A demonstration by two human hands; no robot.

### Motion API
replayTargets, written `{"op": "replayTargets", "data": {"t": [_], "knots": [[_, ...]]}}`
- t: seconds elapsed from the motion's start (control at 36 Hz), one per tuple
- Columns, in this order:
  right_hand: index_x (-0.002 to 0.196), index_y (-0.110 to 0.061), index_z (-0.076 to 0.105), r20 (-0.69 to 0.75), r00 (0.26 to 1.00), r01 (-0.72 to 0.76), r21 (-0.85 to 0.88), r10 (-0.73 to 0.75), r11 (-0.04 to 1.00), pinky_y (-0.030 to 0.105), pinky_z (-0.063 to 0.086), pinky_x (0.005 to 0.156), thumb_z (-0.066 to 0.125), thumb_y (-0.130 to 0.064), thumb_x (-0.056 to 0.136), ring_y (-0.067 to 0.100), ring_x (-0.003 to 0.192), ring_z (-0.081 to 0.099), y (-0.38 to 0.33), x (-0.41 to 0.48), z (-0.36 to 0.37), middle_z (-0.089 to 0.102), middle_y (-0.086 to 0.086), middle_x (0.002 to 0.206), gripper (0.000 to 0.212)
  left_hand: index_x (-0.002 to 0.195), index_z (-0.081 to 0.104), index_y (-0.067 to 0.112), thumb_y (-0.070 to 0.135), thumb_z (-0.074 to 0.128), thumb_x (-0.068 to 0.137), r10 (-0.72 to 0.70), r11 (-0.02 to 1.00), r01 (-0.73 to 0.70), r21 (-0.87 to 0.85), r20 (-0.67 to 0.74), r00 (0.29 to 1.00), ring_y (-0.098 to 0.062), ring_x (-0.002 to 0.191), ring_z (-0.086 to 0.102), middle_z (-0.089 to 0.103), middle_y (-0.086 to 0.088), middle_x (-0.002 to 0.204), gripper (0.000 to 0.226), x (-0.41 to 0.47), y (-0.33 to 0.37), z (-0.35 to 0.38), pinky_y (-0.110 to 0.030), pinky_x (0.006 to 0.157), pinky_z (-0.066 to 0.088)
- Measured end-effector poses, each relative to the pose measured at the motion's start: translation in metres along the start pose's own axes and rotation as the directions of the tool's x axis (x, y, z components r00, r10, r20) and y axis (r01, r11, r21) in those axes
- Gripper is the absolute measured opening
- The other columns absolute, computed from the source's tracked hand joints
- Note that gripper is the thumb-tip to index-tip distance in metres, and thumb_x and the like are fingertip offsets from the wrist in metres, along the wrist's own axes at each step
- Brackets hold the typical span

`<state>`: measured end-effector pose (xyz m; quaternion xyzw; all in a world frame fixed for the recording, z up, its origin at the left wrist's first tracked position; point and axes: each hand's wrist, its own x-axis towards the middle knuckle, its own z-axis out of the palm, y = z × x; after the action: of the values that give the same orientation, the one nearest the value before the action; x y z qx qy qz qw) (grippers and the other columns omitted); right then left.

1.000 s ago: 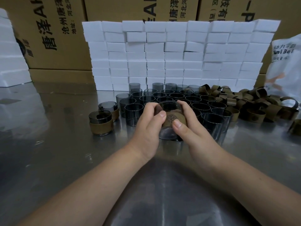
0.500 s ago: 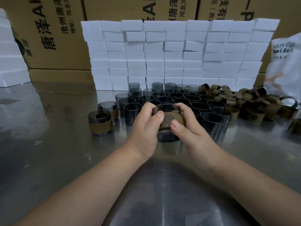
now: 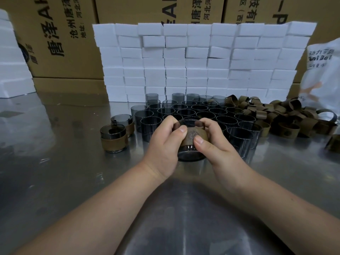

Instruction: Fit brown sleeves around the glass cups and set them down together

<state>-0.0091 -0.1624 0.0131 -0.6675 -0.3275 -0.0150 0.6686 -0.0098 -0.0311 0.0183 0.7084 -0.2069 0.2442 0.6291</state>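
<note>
My left hand (image 3: 163, 144) and right hand (image 3: 217, 148) both grip one glass cup (image 3: 191, 155) in front of me. The fingers of each hand curl over its rim and both thumbs press on the brown sleeve (image 3: 191, 138) wrapped around its wall. The cup sits low over the surface (image 3: 55, 172); I cannot tell whether its base touches.

Step in hand, as I judge it: seating the sleeve. The band sits around the middle of the wall, with dark glass showing below it, and its printed mark faces me between my thumbs.

Position of stock:
- Two finished cups (image 3: 114, 138) stand to my left, touching each other.
- The bare cups (image 3: 193, 111) stand in a packed block just behind my hands, in front of the white foam blocks (image 3: 202, 61).
- The loose sleeves (image 3: 276, 118) lie heaped to the right of that block.

Next move, in my estimate: check that the band is level and snug, then carry the cup left and set it upright beside the two finished cups. Keep a firm hold on the glass, and lower it without knocking the cups already standing there.
</note>
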Motion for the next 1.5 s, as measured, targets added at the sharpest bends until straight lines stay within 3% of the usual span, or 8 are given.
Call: {"op": "replayTargets", "data": {"t": [0.31, 0.64, 0.72, 0.81, 0.89, 1.06, 1.19, 1.5], "knots": [[0.107, -0.028, 0.045, -0.017, 1.000, 0.002, 0.018, -0.002, 1.000, 0.024, 0.047, 0.084, 0.051, -0.030, 0.077, 0.003, 0.088, 0.054, 0.000, -0.001, 0.001, 0.053, -0.006, 0.097, 0.030, 0.065, 0.036, 0.013, 0.025, 0.042, 0.081, 0.014, 1.000, -0.014, 0.012, 0.011, 1.000, -0.006, 0.056, 0.036, 0.038, 0.007, 0.059, 0.021, -0.001, 0.002, -0.001, -0.018, 0.053, 0.033], [0.106, -0.033, 0.044, -0.042, 0.999, -0.016, -0.109, 0.011, 0.994, 0.047, 0.044, 0.093, 0.054, -0.040, 0.077, 0.011, 0.091, 0.050, -0.002, -0.001, 0.002, 0.052, -0.005, 0.097, 0.032, 0.065, 0.037, 0.016, 0.037, 0.047, 0.079, 0.075, 0.997, -0.075, 0.028, 0.003, 0.997, 0.000, 0.057, 0.035, 0.041, 0.015, 0.057, 0.027, -0.001, -0.003, -0.001, -0.015, 0.056, 0.032], [0.112, -0.033, 0.044, -0.099, 0.995, -0.015, -0.114, 0.004, 0.993, 0.045, 0.045, 0.098, 0.053, -0.040, 0.077, 0.016, 0.100, 0.055, -0.002, -0.002, 0.006, 0.055, -0.003, 0.106, 0.037, 0.072, 0.045, 0.018, 0.048, 0.041, 0.076, 0.082, 0.996, -0.081, 0.020, -0.022, 0.996, -0.005, 0.066, 0.045, 0.048, 0.012, 0.067, 0.031, -0.001, -0.005, 0.001, -0.022, 0.065, 0.039], [0.117, -0.037, 0.043, -0.189, 0.982, -0.034, -0.089, 0.016, 0.995, 0.032, 0.046, 0.098, 0.049, -0.044, 0.077, 0.008, 0.108, 0.057, -0.003, -0.001, 0.010, 0.057, -0.008, 0.114, 0.041, 0.101, 0.054, 0.034, 0.060, 0.038, 0.079, 0.069, 0.997, -0.070, -0.019, -0.026, 0.997, -0.010, 0.099, 0.057, 0.060, 0.011, 0.101, 0.038, -0.002, -0.006, 0.001, -0.034, 0.092, 0.044], [0.131, -0.040, 0.034, -0.254, 0.967, -0.067, -0.129, 0.032, 0.989, 0.026, 0.038, 0.104, 0.051, -0.055, 0.084, 0.001, 0.118, 0.050, -0.006, 0.000, 0.011, 0.052, -0.012, 0.127, 0.053, 0.126, 0.032, 0.046, 0.072, 0.035, 0.080, 0.124, 0.983, -0.131, 0.125, 0.061, 0.990, -0.005, 0.125, 0.044, 0.047, 0.004, 0.132, 0.053, -0.004, -0.006, -0.001, -0.027, 0.106, 0.033], [0.147, -0.033, 0.016, -0.241, 0.967, -0.122, -0.146, 0.084, 0.982, 0.035, 0.026, 0.115, 0.038, -0.042, 0.093, 0.006, 0.134, 0.035, -0.008, 0.000, 0.008, 0.036, -0.007, 0.147, 0.059, 0.139, 0.014, 0.043, 0.064, 0.029, 0.081, 0.120, 0.889, -0.186, 0.417, 0.180, 0.976, 0.021, 0.116, 0.027, 0.026, 0.015, 0.139, 0.063, -0.004, -0.008, 0.002, 0.005, 0.092, 0.020], [0.148, -0.032, 0.013, -0.226, 0.970, -0.118, -0.139, 0.085, 0.983, 0.033, 0.022, 0.117, 0.032, -0.058, 0.076, 0.004, 0.137, 0.031, -0.010, -0.001, 0.007, 0.031, -0.007, 0.151, 0.079, 0.148, 0.019, 0.017, 0.083, 0.013, 0.071, 0.124, 0.868, -0.198, 0.455, 0.187, 0.975, 0.016, 0.114, 0.023, 0.026, 0.012, 0.140, 0.101, -0.004, -0.005, 0.003, 0.010, 0.087, 0.016], [0.148, -0.034, 0.011, -0.224, 0.971, -0.112, -0.141, 0.078, 0.984, 0.032, 0.021, 0.117, 0.030, -0.061, 0.074, 0.002, 0.139, 0.025, -0.010, -0.002, 0.007, 0.025, -0.008, 0.154, 0.082, 0.147, 0.021, 0.015, 0.076, 0.017, 0.070, 0.117, 0.859, -0.187, 0.476, 0.172, 0.978, 0.014, 0.121, 0.014, 0.023, -0.003, 0.153, 0.098, -0.005, -0.001, 0.004, 0.009, 0.092, 0.009]]}}
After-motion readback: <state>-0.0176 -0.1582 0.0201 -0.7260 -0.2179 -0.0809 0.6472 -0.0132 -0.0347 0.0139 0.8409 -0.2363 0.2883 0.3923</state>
